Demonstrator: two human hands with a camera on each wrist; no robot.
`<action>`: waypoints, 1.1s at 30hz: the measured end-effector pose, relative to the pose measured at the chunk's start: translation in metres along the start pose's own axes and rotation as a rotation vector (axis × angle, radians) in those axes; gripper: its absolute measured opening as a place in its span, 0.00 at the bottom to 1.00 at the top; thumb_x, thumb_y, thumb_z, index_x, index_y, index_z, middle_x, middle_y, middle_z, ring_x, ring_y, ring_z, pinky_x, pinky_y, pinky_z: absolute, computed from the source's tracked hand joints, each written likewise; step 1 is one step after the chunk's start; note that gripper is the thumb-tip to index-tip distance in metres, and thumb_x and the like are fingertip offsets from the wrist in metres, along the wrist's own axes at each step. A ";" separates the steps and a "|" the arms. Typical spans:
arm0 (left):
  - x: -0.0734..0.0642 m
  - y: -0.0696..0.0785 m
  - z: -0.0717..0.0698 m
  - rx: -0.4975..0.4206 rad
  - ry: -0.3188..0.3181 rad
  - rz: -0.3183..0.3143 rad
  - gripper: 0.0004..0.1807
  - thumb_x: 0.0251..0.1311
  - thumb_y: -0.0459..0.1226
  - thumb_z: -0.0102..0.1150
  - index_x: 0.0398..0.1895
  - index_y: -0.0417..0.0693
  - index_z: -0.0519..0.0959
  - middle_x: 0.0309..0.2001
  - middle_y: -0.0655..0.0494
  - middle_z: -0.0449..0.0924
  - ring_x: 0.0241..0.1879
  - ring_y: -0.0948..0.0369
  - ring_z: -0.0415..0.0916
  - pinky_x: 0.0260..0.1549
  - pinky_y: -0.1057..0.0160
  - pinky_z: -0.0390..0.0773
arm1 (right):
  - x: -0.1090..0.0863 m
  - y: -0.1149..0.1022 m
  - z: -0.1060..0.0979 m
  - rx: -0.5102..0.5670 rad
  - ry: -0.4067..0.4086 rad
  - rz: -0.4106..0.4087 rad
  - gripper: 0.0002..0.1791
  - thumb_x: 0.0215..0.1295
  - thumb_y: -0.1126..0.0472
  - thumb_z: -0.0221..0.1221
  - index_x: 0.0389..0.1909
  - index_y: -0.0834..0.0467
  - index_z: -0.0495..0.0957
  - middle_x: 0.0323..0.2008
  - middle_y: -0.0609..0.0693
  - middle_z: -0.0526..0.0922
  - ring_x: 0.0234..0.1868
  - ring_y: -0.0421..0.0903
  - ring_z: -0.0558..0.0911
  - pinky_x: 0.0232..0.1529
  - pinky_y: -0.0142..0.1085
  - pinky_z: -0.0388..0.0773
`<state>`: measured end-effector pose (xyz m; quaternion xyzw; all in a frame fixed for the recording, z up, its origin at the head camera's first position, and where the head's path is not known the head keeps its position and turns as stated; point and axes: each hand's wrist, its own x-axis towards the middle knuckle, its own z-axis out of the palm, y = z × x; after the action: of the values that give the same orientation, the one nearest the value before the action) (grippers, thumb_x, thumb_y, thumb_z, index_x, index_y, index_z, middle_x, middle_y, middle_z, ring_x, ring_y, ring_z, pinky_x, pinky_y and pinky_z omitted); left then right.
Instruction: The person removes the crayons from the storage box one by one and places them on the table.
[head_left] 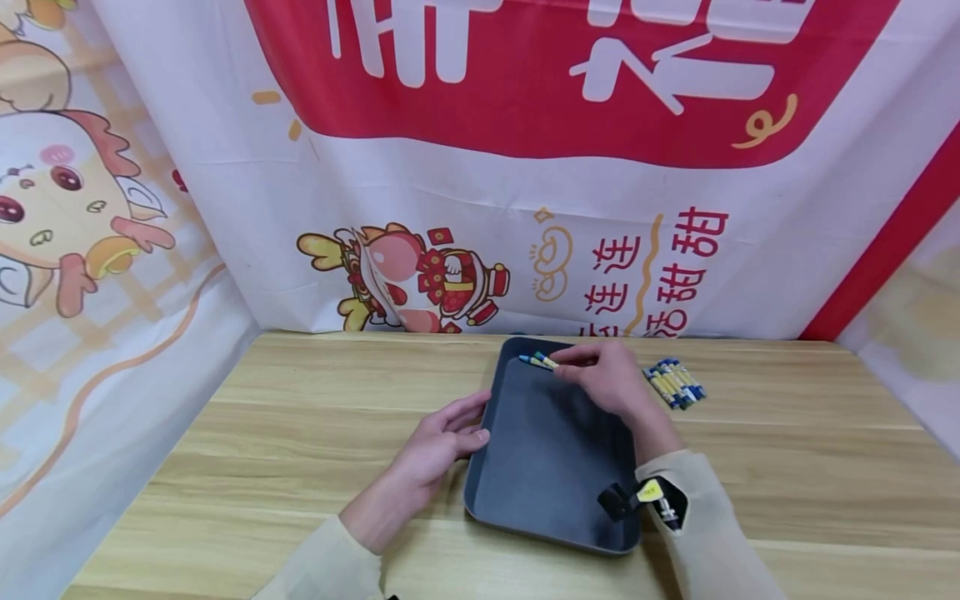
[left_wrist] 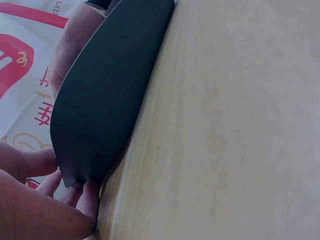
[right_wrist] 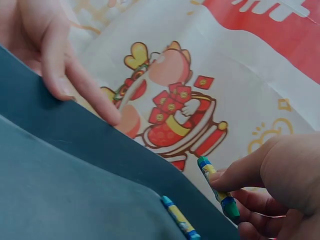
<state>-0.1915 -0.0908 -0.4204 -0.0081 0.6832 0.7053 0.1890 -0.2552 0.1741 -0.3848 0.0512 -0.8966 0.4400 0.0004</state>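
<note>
My right hand [head_left: 609,382] pinches a green crayon [right_wrist: 225,199] with a yellow and blue wrapper between thumb and fingers, over the far end of a dark grey tray [head_left: 540,483]. Just below it, a blue crayon [right_wrist: 179,217] lies inside the tray near its far wall. At the tray's left side is my left hand [head_left: 442,442], its extended fingers and thumb touching the rim. The left wrist view shows those fingertips [left_wrist: 89,196] against the outer wall of the tray.
To the right of the tray, a cluster of several crayons [head_left: 675,383] lies on the wooden table [head_left: 315,417]. A printed white and red cloth [head_left: 525,183] hangs behind the table's back edge. A small black camera [head_left: 618,502] on the right wrist overhangs the tray.
</note>
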 end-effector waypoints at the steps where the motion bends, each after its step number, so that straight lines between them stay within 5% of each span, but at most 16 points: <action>1: 0.000 0.000 0.000 0.000 -0.001 0.000 0.31 0.75 0.30 0.56 0.79 0.52 0.70 0.78 0.44 0.71 0.78 0.46 0.68 0.77 0.43 0.68 | 0.000 0.001 -0.002 -0.001 0.005 0.004 0.12 0.72 0.58 0.67 0.53 0.52 0.91 0.54 0.55 0.89 0.46 0.49 0.84 0.45 0.36 0.80; 19: 0.001 0.000 -0.001 -0.001 -0.004 0.000 0.31 0.75 0.30 0.56 0.79 0.52 0.70 0.78 0.44 0.70 0.77 0.46 0.68 0.77 0.43 0.68 | -0.006 0.014 -0.042 0.080 0.098 0.047 0.16 0.73 0.57 0.66 0.58 0.55 0.88 0.61 0.60 0.87 0.61 0.56 0.78 0.60 0.47 0.76; 33: 0.001 0.000 -0.002 -0.001 -0.004 0.004 0.31 0.75 0.29 0.56 0.79 0.52 0.70 0.78 0.44 0.71 0.78 0.46 0.67 0.78 0.42 0.67 | -0.008 0.031 -0.068 0.072 0.162 0.142 0.19 0.75 0.53 0.64 0.62 0.55 0.86 0.63 0.60 0.85 0.63 0.56 0.79 0.55 0.41 0.76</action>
<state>-0.1926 -0.0921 -0.4202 -0.0054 0.6824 0.7060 0.1891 -0.2530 0.2471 -0.3684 -0.0483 -0.8784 0.4737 0.0399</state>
